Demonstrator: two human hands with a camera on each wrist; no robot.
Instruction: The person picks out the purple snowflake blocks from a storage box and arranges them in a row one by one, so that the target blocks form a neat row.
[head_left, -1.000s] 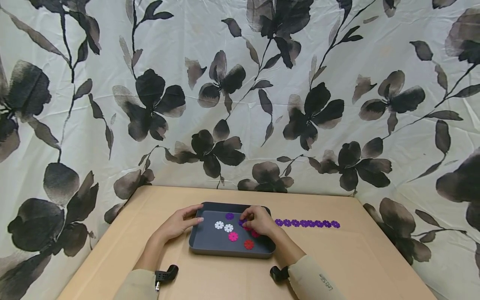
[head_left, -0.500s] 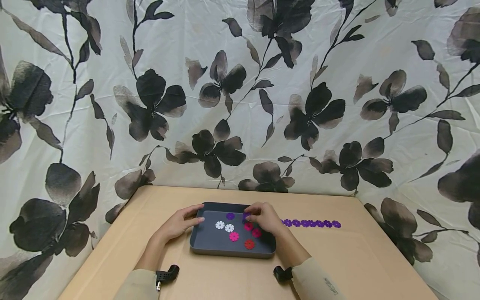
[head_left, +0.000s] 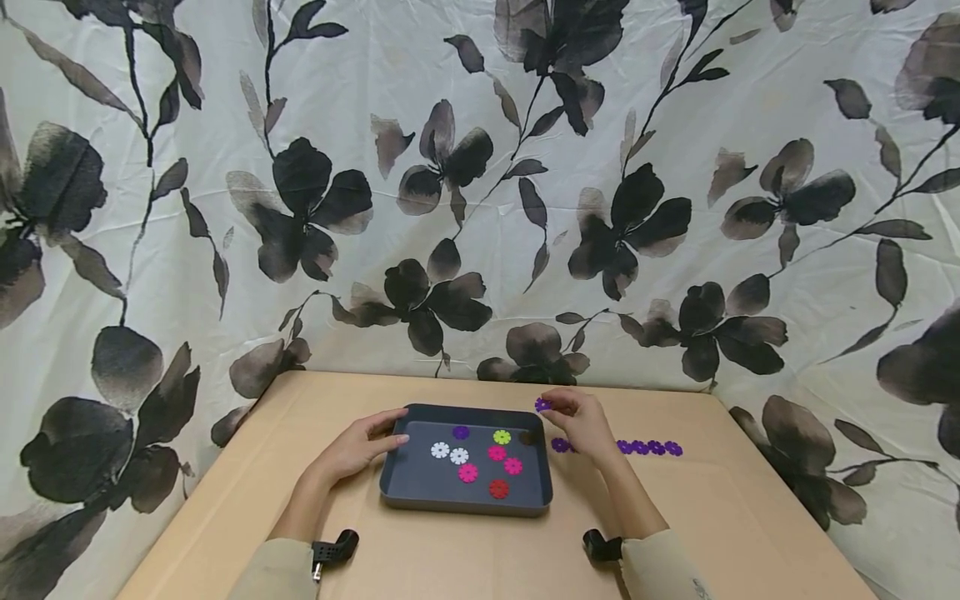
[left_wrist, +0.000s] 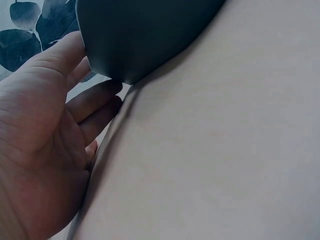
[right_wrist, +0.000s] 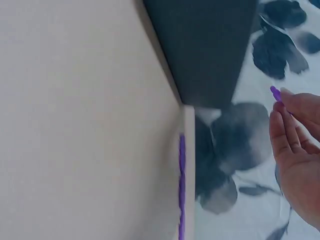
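My right hand (head_left: 587,427) pinches a purple flower-shaped disc (head_left: 542,404) between thumb and fingertips, raised just past the back right corner of the dark grey tray (head_left: 420,486). The right wrist view shows this disc (right_wrist: 275,93) edge-on at the fingertips. At the tray's left side my left hand (head_left: 358,448) holds the rim, thumb over the edge and the other fingers outside. Inside the tray lie a purple disc (head_left: 461,432), two white discs (head_left: 439,450), a yellow-green disc (head_left: 501,437), a dark brown disc (head_left: 527,437), several pink discs (head_left: 468,473) and a red disc (head_left: 498,489).
A straight row of purple flower discs (head_left: 655,448) runs across the table (head_left: 720,517) to the right of the tray, partly hidden by my right hand. A white cloth with dark flowers (head_left: 450,233) hangs behind the table.
My right hand has lifted the purple disc out of the tray and carried it right and back, over the rim. This uncovers the yellow-green and brown discs. The left hand stays put.
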